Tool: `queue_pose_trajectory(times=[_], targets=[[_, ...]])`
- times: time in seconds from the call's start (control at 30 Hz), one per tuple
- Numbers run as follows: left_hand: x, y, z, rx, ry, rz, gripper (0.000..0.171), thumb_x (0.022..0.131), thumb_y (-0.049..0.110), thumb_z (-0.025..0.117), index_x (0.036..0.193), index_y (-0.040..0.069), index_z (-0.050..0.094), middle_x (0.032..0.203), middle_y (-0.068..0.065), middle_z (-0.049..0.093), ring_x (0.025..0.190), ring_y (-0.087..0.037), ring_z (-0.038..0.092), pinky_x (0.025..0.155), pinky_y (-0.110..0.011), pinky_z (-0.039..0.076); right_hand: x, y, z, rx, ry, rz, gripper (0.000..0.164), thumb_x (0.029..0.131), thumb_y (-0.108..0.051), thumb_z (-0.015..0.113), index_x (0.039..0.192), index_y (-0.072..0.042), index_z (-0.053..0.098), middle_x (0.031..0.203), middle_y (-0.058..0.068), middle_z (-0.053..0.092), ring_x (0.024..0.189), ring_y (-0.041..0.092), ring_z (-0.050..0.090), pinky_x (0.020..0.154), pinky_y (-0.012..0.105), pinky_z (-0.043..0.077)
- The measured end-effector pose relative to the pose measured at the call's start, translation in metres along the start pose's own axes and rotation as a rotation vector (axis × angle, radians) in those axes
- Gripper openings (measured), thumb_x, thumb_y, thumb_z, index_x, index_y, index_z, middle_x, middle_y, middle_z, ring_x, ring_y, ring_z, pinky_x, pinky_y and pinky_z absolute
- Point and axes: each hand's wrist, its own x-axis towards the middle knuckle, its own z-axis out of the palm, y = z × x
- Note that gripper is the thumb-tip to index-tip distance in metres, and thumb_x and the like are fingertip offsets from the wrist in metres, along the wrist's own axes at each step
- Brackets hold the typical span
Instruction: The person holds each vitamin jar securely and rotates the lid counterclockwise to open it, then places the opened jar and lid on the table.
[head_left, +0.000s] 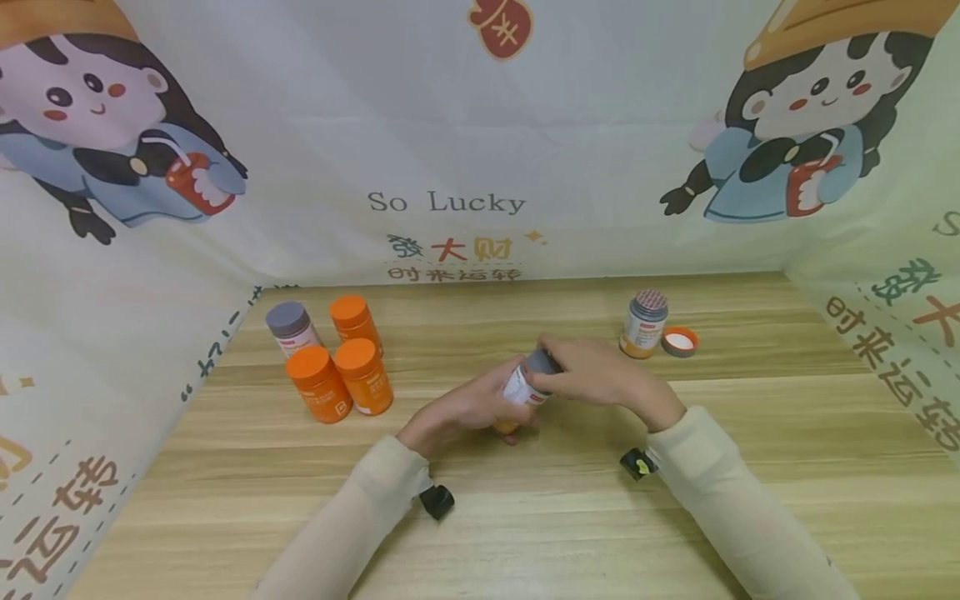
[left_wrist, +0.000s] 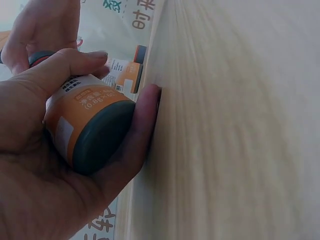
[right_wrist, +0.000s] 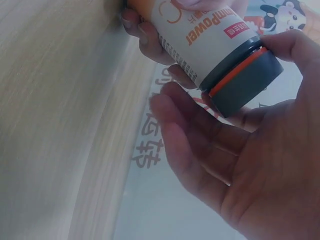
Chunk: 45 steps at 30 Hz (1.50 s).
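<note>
My left hand (head_left: 487, 404) grips a pill bottle (left_wrist: 95, 112) with a white and orange label and a dark grey base, fingers and thumb wrapped round its body. The bottle leans, its top toward my right hand (head_left: 592, 371). Thumb and finger of the right hand pinch the grey cap (right_wrist: 247, 82) at the bottle's top. In the right wrist view an orange-red band shows at the cap's lower edge, close over the dark neck. The right hand's other fingers (right_wrist: 172, 130) curve loosely below the cap.
At the back right stands a similar bottle (head_left: 643, 327) without its cap, a patterned seal over its mouth. Beside it a cap (head_left: 680, 342) lies with its white inside up. On the left, several orange-lidded bottles (head_left: 318, 385) cluster with one grey-lidded bottle (head_left: 289, 323). A printed cloth (head_left: 450, 150) borders the wooden table (head_left: 525, 533).
</note>
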Motion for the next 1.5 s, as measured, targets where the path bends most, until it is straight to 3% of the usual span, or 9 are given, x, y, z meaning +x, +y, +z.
queue_pose_trajectory(times=[0.3,0.63,1.0,1.3,1.5], targets=[[0.0007,0.0016,0.0000,0.015,-0.002,0.013,0.053,0.082,0.000,0.064,0.128,0.013,0.041,0.115,-0.023,0.054,0.084,-0.023,0.061,0.054,-0.033,0.055,-0.0005,0.0002,-0.0048,0.021,0.028,-0.055,0.032,0.081,-0.040,0.061,0.105,-0.020,0.056,0.080,-0.004,0.058,0.067,0.012,0.052,0.054,0.027,0.042],[0.0028,0.0005,0.0023,0.032,0.011,0.024,0.053,0.080,-0.001,0.067,0.125,0.011,0.042,0.102,-0.009,0.055,0.078,-0.018,0.058,0.052,-0.032,0.055,-0.0008,0.0055,-0.0057,-0.007,0.063,-0.159,0.035,0.074,-0.039,0.067,0.104,-0.022,0.058,0.084,-0.007,0.059,0.073,0.011,0.053,0.059,0.025,0.043],[0.0018,0.0019,0.0037,0.033,0.011,0.004,0.056,0.079,0.002,0.068,0.126,0.017,0.042,0.107,-0.009,0.054,0.080,-0.019,0.056,0.054,-0.033,0.055,-0.0035,0.0064,-0.0082,0.016,0.029,-0.205,0.042,0.075,-0.033,0.071,0.112,-0.021,0.056,0.095,-0.006,0.061,0.077,0.013,0.056,0.063,0.025,0.046],[0.0025,0.0013,0.0023,0.038,-0.028,0.045,0.058,0.081,-0.001,0.066,0.130,0.018,0.041,0.107,-0.010,0.052,0.075,-0.019,0.053,0.053,-0.033,0.054,-0.0047,0.0065,-0.0101,0.028,0.012,-0.237,0.044,0.073,-0.024,0.071,0.115,-0.022,0.054,0.104,-0.005,0.060,0.077,0.014,0.056,0.064,0.026,0.047],[0.0027,0.0007,0.0022,0.040,-0.027,0.048,0.057,0.081,0.001,0.066,0.129,0.019,0.041,0.108,-0.008,0.051,0.078,-0.019,0.054,0.053,-0.033,0.054,-0.0042,0.0084,-0.0098,0.083,0.013,-0.276,0.043,0.077,-0.020,0.070,0.117,-0.020,0.054,0.112,-0.004,0.060,0.091,0.013,0.057,0.077,0.035,0.054]])
